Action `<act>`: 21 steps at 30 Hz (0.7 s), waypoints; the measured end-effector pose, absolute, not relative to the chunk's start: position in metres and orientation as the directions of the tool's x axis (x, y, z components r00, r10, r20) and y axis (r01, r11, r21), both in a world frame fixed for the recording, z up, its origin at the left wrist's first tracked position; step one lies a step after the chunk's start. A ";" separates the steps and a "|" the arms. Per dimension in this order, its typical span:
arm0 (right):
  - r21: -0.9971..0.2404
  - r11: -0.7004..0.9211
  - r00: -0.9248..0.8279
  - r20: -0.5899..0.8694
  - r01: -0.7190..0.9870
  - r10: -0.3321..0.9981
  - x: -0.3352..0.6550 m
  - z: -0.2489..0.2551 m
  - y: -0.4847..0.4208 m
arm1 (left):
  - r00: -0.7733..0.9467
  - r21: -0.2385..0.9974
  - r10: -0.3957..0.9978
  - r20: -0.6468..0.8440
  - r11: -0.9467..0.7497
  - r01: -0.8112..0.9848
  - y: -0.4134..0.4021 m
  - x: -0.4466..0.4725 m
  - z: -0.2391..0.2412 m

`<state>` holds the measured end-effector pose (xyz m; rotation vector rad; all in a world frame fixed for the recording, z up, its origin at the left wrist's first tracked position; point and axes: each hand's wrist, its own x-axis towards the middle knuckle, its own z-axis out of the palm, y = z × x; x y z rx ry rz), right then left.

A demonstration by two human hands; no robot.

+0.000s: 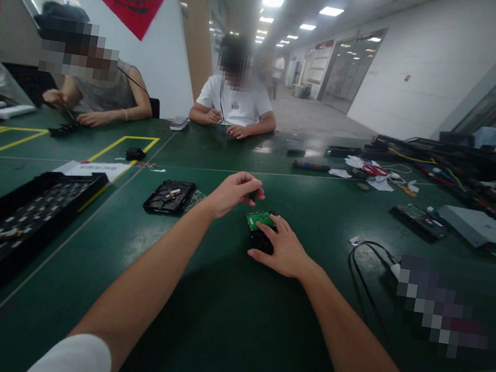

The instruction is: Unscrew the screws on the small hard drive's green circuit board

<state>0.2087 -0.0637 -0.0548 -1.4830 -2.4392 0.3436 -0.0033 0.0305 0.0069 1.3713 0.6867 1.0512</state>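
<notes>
My right hand [283, 248] rests on a small black drive with a green circuit board [260, 219] on the dark green table [230, 307], its fingers laid over the drive and holding it in place. My left hand [234, 191] hovers just above and left of the board, fingers pinched together on something too small to name. A second black drive [170, 197] lies flat on the table to the left of my left hand.
A long black tray [13, 225] sits at the left with white paper [92, 169] behind it. Black cable [370, 260] loops at the right. Boards, tools and cables [416, 214] lie at the far right. Two people sit across the table, hands on it.
</notes>
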 end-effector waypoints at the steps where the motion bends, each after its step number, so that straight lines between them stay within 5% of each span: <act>1: -0.337 0.448 -0.442 0.100 0.828 0.892 0.209 -0.055 -0.064 | 0.417 0.975 0.891 0.179 -0.104 -0.195 0.031 -0.004 0.007; 21: -0.333 0.446 -0.432 0.120 0.831 0.894 0.209 -0.059 -0.064 | 0.363 0.981 0.914 0.182 -0.141 -0.136 0.033 -0.006 0.007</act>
